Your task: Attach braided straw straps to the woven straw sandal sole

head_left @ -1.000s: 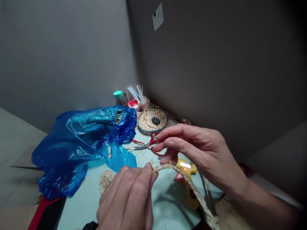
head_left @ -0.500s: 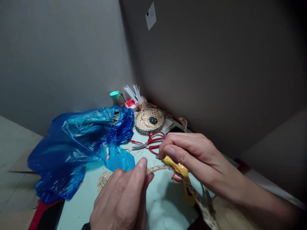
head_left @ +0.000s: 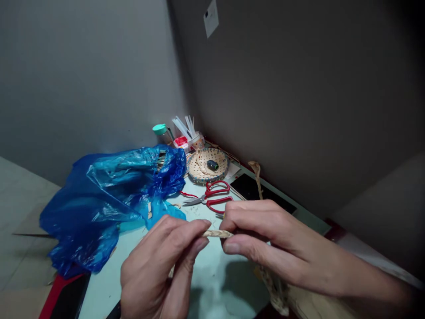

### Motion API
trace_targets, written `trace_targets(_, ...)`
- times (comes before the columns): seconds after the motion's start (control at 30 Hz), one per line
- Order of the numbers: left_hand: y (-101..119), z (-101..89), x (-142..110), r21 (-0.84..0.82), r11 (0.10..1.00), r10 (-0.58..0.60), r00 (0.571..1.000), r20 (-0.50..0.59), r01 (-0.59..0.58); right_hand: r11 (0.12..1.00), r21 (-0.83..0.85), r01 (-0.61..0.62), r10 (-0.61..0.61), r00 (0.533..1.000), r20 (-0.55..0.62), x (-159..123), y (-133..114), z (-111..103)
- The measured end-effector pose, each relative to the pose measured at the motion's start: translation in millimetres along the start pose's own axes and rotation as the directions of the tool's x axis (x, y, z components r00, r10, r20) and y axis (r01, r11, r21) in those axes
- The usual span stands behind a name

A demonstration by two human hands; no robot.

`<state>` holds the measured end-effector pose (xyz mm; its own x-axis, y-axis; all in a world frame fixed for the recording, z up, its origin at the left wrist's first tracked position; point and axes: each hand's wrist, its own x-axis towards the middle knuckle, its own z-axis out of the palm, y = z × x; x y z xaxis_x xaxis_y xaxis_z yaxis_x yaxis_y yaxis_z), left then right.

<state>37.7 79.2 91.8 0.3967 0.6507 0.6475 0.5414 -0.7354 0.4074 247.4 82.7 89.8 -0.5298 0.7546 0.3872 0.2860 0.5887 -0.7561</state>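
Observation:
A pale braided straw cord (head_left: 216, 234) stretches across the short gap between my two hands. My left hand (head_left: 166, 261) pinches one end of that span between thumb and fingertips. On the other side, my right hand (head_left: 262, 239) has thumb and forefinger closed on the cord. More of the braid hangs down below the right wrist. Just beyond the fingers lie red-handled scissors (head_left: 215, 196), blades toward the left. Under my right hand, yellow-handled scissors are almost wholly hidden.
A blue plastic bag (head_left: 109, 199) covers the table's left side. Farther back stand a woven basket (head_left: 204, 166) holding a dark spool (head_left: 212, 165), a jar with a turquoise lid (head_left: 160, 129) and a cup of white sticks (head_left: 195, 141). A black phone-like slab (head_left: 262, 192) lies near the right wall.
My right hand has come down onto the cord and now grips it close to the left. My left hand has turned and risen slightly. The yellow-handled scissors are now mostly covered.

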Motion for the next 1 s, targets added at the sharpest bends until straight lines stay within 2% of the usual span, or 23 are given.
trace_targets(0.1, 0.1, -0.8, -2.7, 0.011, 1.000, -0.006, 0.999, -0.032, 0.007, 0.997, -0.059, 0.057, -0.062, 0.995, -0.082, -1.2, 2.7, 5.5)
trace_targets(0.17, 0.1, -1.6, -3.0, 0.021, 1.000, -0.010, 1.000, -0.008, 0.010, 0.970, -0.226, 0.092, -0.129, 0.980, -0.154, -2.6, 6.0, 10.3)
trace_targets(0.27, -0.4, -3.6, -0.2, 0.039, 0.998, -0.061, 0.995, 0.081, 0.058, 0.837, -0.531, 0.131, -0.272, 0.942, -0.196, -3.7, 12.5, 15.9)
trace_targets(0.37, -3.3, -6.5, 4.8, 0.010, 0.987, -0.158, 0.976, 0.153, 0.158, 0.745, -0.642, 0.183, -0.364, 0.917, -0.162, -2.6, 17.7, 16.3)
trace_targets(0.43, -6.6, -7.8, 8.6, -0.030, 0.969, -0.233, 0.948, 0.215, 0.245, 0.747, -0.634, 0.202, -0.379, 0.912, -0.157, -1.3, 19.2, 14.4)
trace_targets(0.5, -10.2, -7.7, 12.4, -0.086, 0.928, -0.322, 0.898, 0.300, 0.362, 0.781, -0.590, 0.207, -0.366, 0.916, -0.162, 0.0, 19.8, 12.7)
trace_targets(0.63, -15.8, -5.2, 18.3, -0.271, 0.775, -0.442, 0.796, 0.414, 0.571, 0.877, -0.433, 0.206, -0.338, 0.907, -0.252, 2.1, 22.2, 11.6)
trace_targets(0.7, -18.7, -5.6, 19.8, -0.336, 0.714, -0.471, 0.776, 0.419, 0.615, 0.918, -0.361, 0.163, -0.305, 0.872, -0.383, 2.9, 23.1, 8.7)
trace_targets(0.77, -22.5, -7.6, 20.8, -0.384, 0.645, -0.538, 0.750, 0.385, 0.660, 0.948, -0.316, 0.042, -0.217, 0.811, -0.543, 2.5, 21.9, 1.1)
trace_targets(0.83, -26.6, -10.2, 21.9, -0.433, 0.560, -0.623, 0.704, 0.341, 0.706, 0.954, -0.292, -0.070, -0.137, 0.764, -0.631, -1.5, 18.5, -10.6)
trace_targets(0.87, -28.4, -11.1, 22.6, -0.451, 0.525, -0.654, 0.681, 0.330, 0.722, 0.954, -0.289, -0.084, -0.119, 0.776, -0.619, -6.0, 16.6, -16.9)
trace_targets(0.97, -33.3, -11.4, 25.7, -0.472, 0.473, -0.688, 0.647, 0.329, 0.744, 0.956, -0.285, -0.067, -0.071, 0.893, -0.445, -35.5, 16.0, -29.2)
trace_targets(1.0, -35.4, -10.8, 27.1, -0.480, 0.460, -0.694, 0.640, 0.331, 0.747, 0.950, -0.288, -0.117, -0.009, 0.916, -0.400, -51.1, 18.8, -29.5)
